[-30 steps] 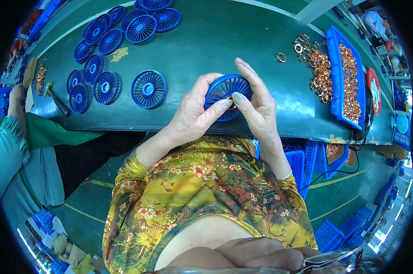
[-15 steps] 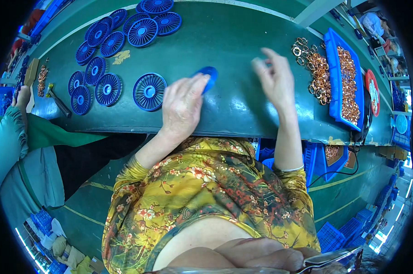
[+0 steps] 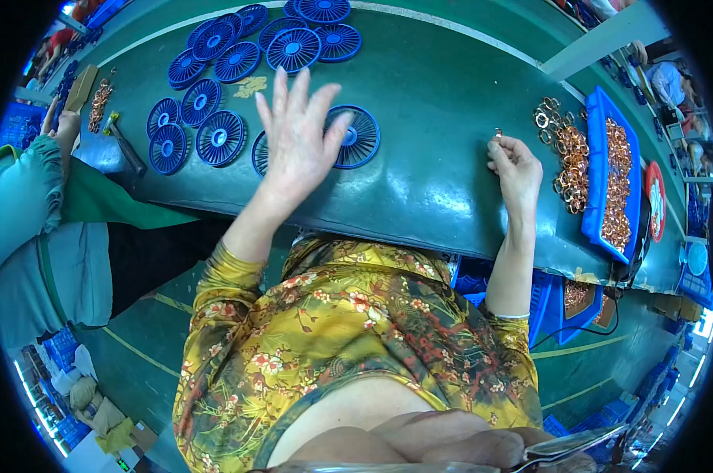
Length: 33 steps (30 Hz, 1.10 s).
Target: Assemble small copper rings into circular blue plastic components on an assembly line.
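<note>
A round, blue plastic spoked wheel (image 3: 362,140) lies flat on the green desk (image 3: 443,87), just right of the nearer left hand (image 3: 299,150), fingers spread, and well left of the right hand (image 3: 516,169), its grip pinched on what looks like a copper-coloured metal ring (image 3: 498,133).

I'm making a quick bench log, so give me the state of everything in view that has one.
Blue spoked discs: on the table, some overlapping.
Left hand: open, fingers spread; contact with a disc unclear.
Right hand: closed, pinching a small copper-coloured piece.
Blue tray: open-topped, loaded with copper-coloured rings.
Loose rings: heaped beside the tray.
</note>
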Available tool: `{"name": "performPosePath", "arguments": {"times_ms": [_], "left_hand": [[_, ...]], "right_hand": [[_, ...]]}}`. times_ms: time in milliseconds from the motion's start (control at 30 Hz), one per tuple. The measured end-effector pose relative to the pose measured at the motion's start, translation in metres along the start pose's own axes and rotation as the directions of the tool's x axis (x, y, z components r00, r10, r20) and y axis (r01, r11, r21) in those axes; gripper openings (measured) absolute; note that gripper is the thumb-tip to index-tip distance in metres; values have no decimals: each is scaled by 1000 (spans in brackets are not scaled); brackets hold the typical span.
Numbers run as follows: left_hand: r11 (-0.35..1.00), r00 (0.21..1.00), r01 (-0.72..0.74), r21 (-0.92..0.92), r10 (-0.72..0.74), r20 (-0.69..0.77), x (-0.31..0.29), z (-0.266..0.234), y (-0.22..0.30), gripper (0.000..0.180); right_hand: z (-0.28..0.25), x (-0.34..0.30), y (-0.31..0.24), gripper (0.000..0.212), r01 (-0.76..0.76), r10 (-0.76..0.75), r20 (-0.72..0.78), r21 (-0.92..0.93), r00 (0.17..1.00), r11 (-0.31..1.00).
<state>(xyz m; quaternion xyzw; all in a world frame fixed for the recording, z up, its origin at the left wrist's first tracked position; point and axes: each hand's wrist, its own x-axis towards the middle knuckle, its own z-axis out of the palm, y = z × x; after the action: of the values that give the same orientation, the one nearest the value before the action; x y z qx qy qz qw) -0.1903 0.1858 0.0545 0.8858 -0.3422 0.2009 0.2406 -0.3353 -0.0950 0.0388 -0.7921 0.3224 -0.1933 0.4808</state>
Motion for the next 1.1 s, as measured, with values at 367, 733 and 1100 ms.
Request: {"name": "performPosePath", "arguments": {"times_ms": [367,733,1100], "left_hand": [[905,948,238,353,-296,120,82,33,-90,73],[919,925,346,190,-368,95,90,44,-86,84],[996,996,61,58,-57,-69,61,-3,-39,24]], "right_hand": [[9,-43,-21,13,154,-151,-37,395,988,906],[3,-53,-22,19,69,-173,60,756,983,651],[14,-66,-27,20,117,-207,54,677,977,727]]}}
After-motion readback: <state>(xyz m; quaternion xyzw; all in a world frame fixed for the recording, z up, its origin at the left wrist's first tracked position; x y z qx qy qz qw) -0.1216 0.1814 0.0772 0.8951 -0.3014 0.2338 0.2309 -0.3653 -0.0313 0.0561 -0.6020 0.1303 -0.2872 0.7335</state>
